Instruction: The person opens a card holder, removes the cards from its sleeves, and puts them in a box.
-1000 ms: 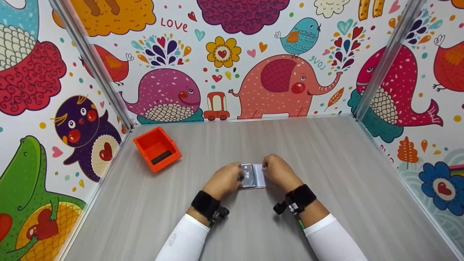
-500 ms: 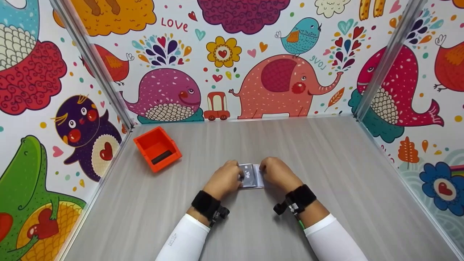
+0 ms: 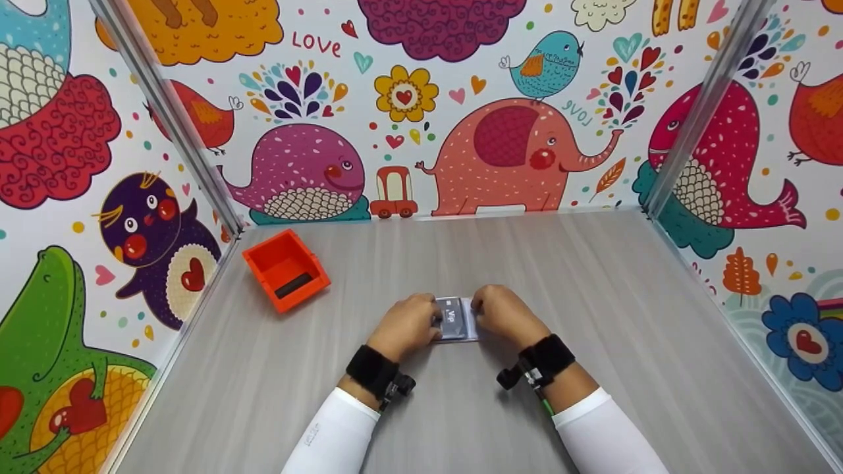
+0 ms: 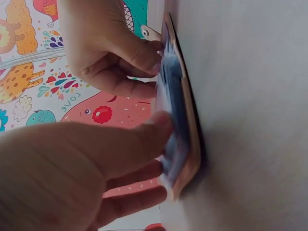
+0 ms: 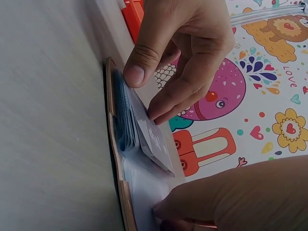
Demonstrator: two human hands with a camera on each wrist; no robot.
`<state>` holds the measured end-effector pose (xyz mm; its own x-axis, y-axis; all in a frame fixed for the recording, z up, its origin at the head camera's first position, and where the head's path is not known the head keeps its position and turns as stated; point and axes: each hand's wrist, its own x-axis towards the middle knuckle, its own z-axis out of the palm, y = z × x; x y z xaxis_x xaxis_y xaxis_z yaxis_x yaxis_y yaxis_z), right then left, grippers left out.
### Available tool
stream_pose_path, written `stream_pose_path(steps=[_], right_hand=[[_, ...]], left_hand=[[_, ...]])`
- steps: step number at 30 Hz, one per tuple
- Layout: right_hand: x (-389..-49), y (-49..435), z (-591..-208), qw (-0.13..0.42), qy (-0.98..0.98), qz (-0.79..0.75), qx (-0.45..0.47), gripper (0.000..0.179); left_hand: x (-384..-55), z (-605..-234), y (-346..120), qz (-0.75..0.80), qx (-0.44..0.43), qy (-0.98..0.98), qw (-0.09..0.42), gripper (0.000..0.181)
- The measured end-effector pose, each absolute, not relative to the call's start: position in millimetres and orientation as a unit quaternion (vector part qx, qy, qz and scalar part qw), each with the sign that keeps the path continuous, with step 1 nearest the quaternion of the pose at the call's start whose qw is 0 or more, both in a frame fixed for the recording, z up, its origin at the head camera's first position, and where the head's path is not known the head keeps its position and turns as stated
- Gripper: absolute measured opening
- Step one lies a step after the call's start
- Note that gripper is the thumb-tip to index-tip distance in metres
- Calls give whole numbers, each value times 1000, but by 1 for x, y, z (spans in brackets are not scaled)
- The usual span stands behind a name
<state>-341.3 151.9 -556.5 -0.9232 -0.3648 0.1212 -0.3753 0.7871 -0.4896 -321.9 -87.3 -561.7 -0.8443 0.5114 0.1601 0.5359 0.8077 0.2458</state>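
Observation:
A small card holder (image 3: 471, 322) with a brown cover edge and clear sleeves lies spread open on the table in the head view. On its left half sits a grey card (image 3: 452, 319) lettered "Vip". My left hand (image 3: 409, 324) grips that half, with thumb and fingertips at the card and the sleeve stack. In the right wrist view the card (image 5: 153, 142) leans up off the bunched sleeves (image 5: 125, 120). My right hand (image 3: 506, 313) pinches the right side at a clear sleeve, its fingers curled. The fingertips are partly hidden in the head view.
An orange-red bin (image 3: 280, 260) stands on the table at the back left, with a dark bar-shaped piece (image 3: 294, 286) inside. Cartoon-printed walls (image 3: 402, 145) enclose the grey table (image 3: 560, 257) on the left, back and right.
My right hand has shifted slightly left, closer to the card, since a second ago. My left hand and the holder stay nearly in place.

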Motion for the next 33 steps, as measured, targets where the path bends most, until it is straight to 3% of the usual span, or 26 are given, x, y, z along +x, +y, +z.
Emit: stream_pose_path(steps=[11,19,33], right_hand=[[-342,147,-554,-22,-945,293,142,10],[-345,139,-559,-75,-903,416,79,30],[-349,143,-560,-106,-865,487,60,47]], left_hand=[[-311,-547,-83,-125,-278,-952,37,20],[-312,-548,-83,-130,-278,-951,38,18],[-312,-548,-81,-135,-266,-954,36,21]])
